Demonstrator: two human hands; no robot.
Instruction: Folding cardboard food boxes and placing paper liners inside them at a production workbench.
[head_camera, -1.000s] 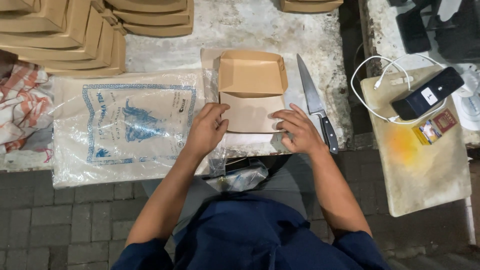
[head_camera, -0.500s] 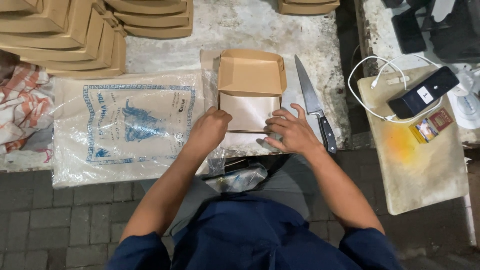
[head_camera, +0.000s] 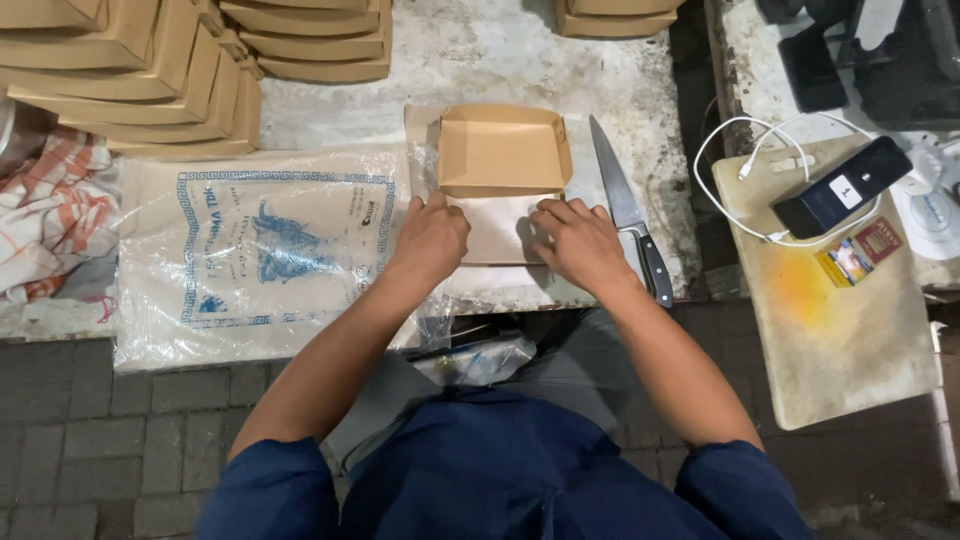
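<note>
Both hands press flat on the lid flap of the brown cardboard box (head_camera: 503, 150). The left hand (head_camera: 432, 236) and right hand (head_camera: 578, 243) each keep a loose, half-curled grip, fingers spread, clasping nothing, on the desk (head_camera: 520, 60).

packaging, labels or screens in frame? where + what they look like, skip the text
Cardboard box: centre of the table, brown, open, between left hand and right hand.
Plastic bag: left of it, clear, flat tan sheets with blue print inside.
Box stack: top left, brown.
Phone: right, dark, small white sticker.
Small packet: below the phone, red and yellow.
</note>
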